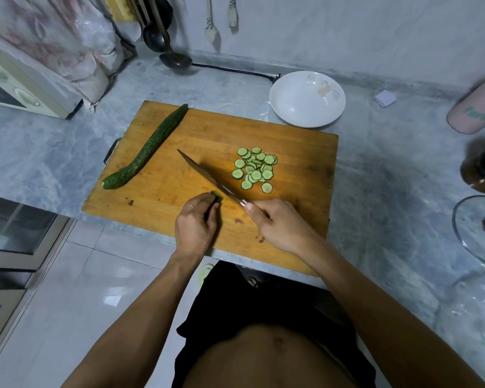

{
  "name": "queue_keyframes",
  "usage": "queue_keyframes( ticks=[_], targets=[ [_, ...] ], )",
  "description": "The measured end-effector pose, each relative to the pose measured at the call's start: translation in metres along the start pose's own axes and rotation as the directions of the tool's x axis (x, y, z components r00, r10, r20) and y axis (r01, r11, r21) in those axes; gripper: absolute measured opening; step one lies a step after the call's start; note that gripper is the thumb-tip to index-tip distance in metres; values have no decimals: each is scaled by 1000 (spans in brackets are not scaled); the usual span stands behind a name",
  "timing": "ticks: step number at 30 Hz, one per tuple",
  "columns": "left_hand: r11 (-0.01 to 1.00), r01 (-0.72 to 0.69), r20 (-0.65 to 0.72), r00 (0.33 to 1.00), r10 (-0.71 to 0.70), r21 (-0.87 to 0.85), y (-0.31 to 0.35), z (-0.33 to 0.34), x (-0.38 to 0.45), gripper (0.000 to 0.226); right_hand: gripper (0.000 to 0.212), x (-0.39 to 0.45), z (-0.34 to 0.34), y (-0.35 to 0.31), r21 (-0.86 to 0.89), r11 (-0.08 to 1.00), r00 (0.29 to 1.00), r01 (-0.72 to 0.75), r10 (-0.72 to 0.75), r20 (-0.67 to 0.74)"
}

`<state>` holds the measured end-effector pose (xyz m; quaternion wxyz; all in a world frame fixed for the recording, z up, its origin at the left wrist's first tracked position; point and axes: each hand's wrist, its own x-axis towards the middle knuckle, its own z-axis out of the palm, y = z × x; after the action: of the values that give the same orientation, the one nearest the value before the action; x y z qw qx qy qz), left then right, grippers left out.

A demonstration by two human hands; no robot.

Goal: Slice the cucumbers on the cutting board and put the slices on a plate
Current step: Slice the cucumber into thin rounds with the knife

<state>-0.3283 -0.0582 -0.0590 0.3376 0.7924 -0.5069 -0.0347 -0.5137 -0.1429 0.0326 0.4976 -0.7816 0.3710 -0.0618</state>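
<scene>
On the rectangular wooden cutting board (pixel 179 175), your left hand (pixel 195 224) pinched the last dark green cucumber stub (pixel 216 196) while your right hand (pixel 277 224) gripped the steel kitchen knife (pixel 207 176). A pile of pale green round slices (pixel 254 168) lay right of the blade; the long whole cucumber (pixel 147 148) lay uncut at the board's left, and the white round plate (pixel 297 107), beyond the board's far right corner, held nothing.
</scene>
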Motion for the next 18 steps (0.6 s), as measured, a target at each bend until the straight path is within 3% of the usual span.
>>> queue_keyframes(
  ticks=[18],
  targets=[
    [997,-60,23,998,60,39,1,6,5,22,42,-17,3,-6,-113,994,999,13,-9,39]
  ],
)
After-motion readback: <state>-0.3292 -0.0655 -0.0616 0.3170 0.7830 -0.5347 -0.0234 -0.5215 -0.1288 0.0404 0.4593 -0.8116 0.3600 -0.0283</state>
